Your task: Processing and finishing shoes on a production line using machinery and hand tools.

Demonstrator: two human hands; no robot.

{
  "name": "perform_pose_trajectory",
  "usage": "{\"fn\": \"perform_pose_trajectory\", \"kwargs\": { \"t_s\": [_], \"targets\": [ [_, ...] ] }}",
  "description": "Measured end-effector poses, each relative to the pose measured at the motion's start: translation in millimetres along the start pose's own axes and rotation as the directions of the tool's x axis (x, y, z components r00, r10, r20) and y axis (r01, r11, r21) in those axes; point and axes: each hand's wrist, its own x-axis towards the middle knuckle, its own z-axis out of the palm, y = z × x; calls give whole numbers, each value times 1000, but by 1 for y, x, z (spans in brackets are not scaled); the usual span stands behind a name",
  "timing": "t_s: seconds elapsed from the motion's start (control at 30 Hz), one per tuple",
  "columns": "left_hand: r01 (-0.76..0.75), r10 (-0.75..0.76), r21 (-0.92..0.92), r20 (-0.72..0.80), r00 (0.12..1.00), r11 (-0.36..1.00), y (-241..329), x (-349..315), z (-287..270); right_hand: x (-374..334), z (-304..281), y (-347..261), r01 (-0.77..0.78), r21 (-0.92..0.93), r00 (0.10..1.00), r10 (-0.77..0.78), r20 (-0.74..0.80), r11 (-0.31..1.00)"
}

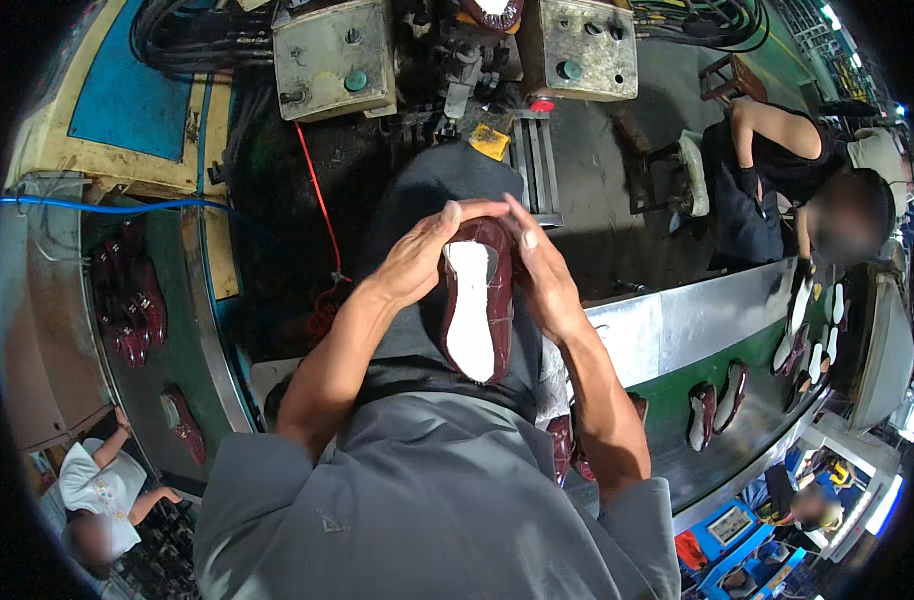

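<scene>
Two hands (417, 255) (542, 275) around dark-red shoe (477, 300)

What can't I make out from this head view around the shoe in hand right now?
Head view only:
- Toe end of the dark red shoe: covered by the left hand and right hand.
- Its upper side: turned away; only the white insole side shows.
- Shoes on the green conveyor: too small and bent by the fisheye rim.
- Machine above: cut off by the top edge.
</scene>
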Motion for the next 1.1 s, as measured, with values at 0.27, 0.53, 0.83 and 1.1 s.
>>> {"fn": "perform_pose_trajectory", "kwargs": {
  "t_s": [0.27,0.53,0.83,1.1],
  "targets": [
    [55,-49,-171,35,998,984,-9,16,13,13,11,-10,-48,100,998,52,-34,994],
    [-271,250,247,114,962,930,-25,18,14,7,1,16,73,-40,996,-75,-48,997],
    [204,-185,-249,97,978,947,-26,12,7,7,-11,19,9,-44,999,-11,-33,999],
    [-120,109,116,100,989,986,-31,8,12,3,-12,14,52,-96,998,-54,-22,994]
  ]
}}
